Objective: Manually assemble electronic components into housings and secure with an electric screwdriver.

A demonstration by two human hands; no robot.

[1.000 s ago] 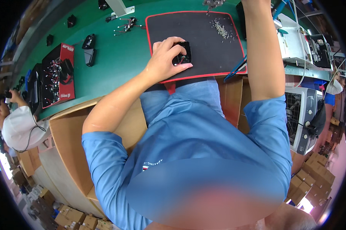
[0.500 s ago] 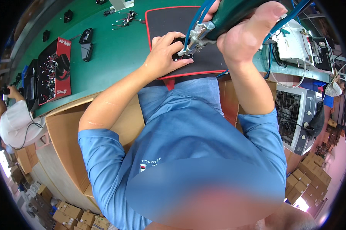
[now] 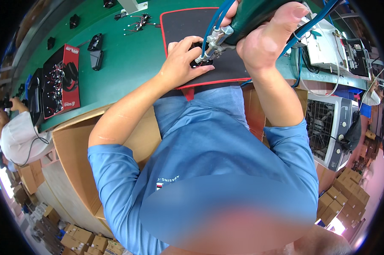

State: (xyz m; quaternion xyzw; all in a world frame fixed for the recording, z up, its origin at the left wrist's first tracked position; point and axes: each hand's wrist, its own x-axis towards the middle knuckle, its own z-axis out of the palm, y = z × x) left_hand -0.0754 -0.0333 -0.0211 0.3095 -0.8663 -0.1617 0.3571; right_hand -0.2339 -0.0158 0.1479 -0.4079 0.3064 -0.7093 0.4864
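Observation:
My right hand (image 3: pixel 264 49) is wrapped round a green power screwdriver (image 3: pixel 250 18), its thumb lying along the side. From the tool's lower end a shiny metal nose (image 3: pixel 216 41) slants down to the left, with blue hoses attached. That nose reaches a small black plastic part (image 3: pixel 195 63) on the dark red-edged mat (image 3: pixel 183 27). My left hand (image 3: pixel 181 60) grips this part, fingers on its far side and thumb on the near side. Fingers and nose cover much of it, and the tip's exact contact point is hidden.
A red-and-black box (image 3: pixel 71 97) of small wired parts stands left on the green bench (image 3: pixel 119 63). Black casings (image 3: pixel 96 59) and loose wired pieces (image 3: pixel 139 22) lie beyond. White equipment (image 3: pixel 324 53) sits at right. Open cardboard (image 3: pixel 79 148) flanks my lap; another person (image 3: pixel 22 131) works far left.
The screwdriver and my right hand have shifted slightly left. My left hand keeps its grip on the black part in nearly the same place.

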